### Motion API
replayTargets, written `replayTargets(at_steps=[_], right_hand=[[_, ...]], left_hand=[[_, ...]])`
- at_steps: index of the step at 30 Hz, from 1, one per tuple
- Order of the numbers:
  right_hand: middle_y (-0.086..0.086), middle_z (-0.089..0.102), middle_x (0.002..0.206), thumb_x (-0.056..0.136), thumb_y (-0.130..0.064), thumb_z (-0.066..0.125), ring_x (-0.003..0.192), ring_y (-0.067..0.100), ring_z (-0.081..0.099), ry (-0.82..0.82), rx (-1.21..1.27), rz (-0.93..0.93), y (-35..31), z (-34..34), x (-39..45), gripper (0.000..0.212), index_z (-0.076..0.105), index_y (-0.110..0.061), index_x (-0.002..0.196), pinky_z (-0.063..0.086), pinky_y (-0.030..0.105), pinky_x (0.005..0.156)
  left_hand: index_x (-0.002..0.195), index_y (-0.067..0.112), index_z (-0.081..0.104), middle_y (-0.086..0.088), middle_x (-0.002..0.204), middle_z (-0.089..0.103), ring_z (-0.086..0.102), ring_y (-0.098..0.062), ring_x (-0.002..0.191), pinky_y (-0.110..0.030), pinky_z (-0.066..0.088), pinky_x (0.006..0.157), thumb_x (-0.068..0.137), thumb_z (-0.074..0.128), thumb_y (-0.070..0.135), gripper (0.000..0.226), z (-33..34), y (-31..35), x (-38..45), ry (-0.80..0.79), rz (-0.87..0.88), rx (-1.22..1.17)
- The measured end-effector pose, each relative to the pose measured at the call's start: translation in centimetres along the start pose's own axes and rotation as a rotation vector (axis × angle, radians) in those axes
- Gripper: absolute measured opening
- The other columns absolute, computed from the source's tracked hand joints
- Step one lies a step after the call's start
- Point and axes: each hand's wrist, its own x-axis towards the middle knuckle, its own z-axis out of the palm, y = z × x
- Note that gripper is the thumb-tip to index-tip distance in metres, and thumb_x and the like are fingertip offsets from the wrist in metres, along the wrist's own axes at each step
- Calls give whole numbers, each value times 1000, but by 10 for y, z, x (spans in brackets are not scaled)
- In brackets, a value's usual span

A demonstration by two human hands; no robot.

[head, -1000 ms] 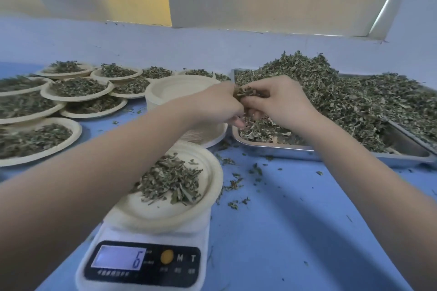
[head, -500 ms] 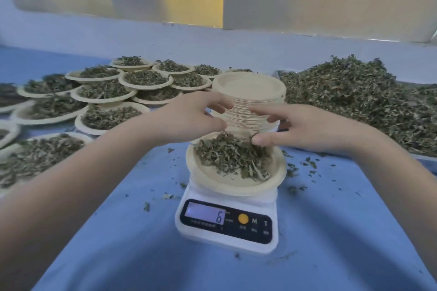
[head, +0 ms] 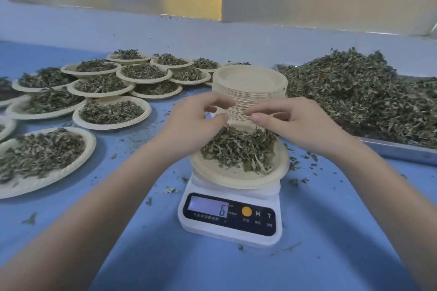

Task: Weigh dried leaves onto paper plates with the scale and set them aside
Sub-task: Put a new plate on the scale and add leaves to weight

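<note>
A white digital scale (head: 230, 217) stands in the middle of the blue table and its display reads 6. On it sits a paper plate (head: 222, 176) holding a loose heap of dried leaves (head: 238, 146). My left hand (head: 196, 123) and my right hand (head: 290, 123) hover just above that heap, fingers loosely curled and spread, with nothing visibly held. Behind the hands rises a stack of empty paper plates (head: 250, 85).
Several filled paper plates (head: 111, 113) crowd the left side of the table, some overlapping. A metal tray (head: 402, 151) heaped with dried leaves (head: 359, 97) fills the right. Leaf crumbs lie scattered on the blue surface (head: 319, 231) around the scale.
Both hands came from the tray, where they gripped leaves, to above the plate on the scale. The heap on the plate has grown. My view swung left.
</note>
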Motion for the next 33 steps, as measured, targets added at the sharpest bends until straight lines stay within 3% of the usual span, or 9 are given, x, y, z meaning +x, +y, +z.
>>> replayTargets(at_steps=[4,9,11,13,16,20,25,29,33], right_hand=[[-27,66,78,83,-39,67,78,-16,57,183,-102,0,12,-5,7,4,69,-42,80,40,1,69],[-15,68,84,89,-29,65,71,-12,55,372,-229,192,62,-25,20,9,73,-30,93,36,-1,69],[-4,69,99,91,-27,60,82,6,61,289,-326,364,87,-32,27,16,71,-26,103,41,16,77],[3,67,111,90,-30,60,98,21,61,71,-468,517,107,-33,34,27,66,-23,115,43,26,79],[3,62,125,91,-38,55,110,25,56,-165,-583,609,121,-30,45,36,61,-25,123,42,29,80],[2,56,132,91,-41,51,115,26,52,-283,-604,643,124,-30,55,43,55,-27,131,42,31,86],[6,68,111,88,-21,60,97,26,61,-198,-602,566,123,-27,56,29,68,-19,115,53,34,85],[8,72,96,84,-10,66,82,23,64,-103,-614,499,120,-31,55,17,75,-9,98,53,31,75],[12,71,96,88,-13,64,83,27,65,60,-577,436,119,-31,50,19,72,-11,105,50,30,74]], left_hand=[[107,34,64,28,104,61,54,-1,106,-28,43,96,89,56,16,27,3,0,6,15,52,38],[103,36,65,27,101,62,54,2,100,-18,40,86,89,54,15,28,9,1,19,75,95,49],[101,34,66,26,98,62,54,3,97,-8,39,81,88,50,8,33,13,1,25,90,85,77],[95,32,67,22,95,64,54,5,92,2,36,72,84,44,-2,42,17,1,31,100,59,97],[86,31,69,18,88,67,54,15,74,3,35,61,84,41,-4,46,23,1,38,112,24,91],[77,33,69,21,77,66,54,14,67,-1,36,56,81,41,-4,47,21,-2,41,179,-6,21],[71,36,69,23,74,69,66,-16,84,-33,55,80,81,43,-3,48,24,-12,41,203,-73,-45],[68,39,68,30,72,66,62,-12,68,-20,49,55,81,45,0,47,27,-14,43,185,-81,-13],[70,37,68,22,72,69,66,-16,80,-26,52,69,80,44,-2,47,26,-14,39,177,-86,-27]])
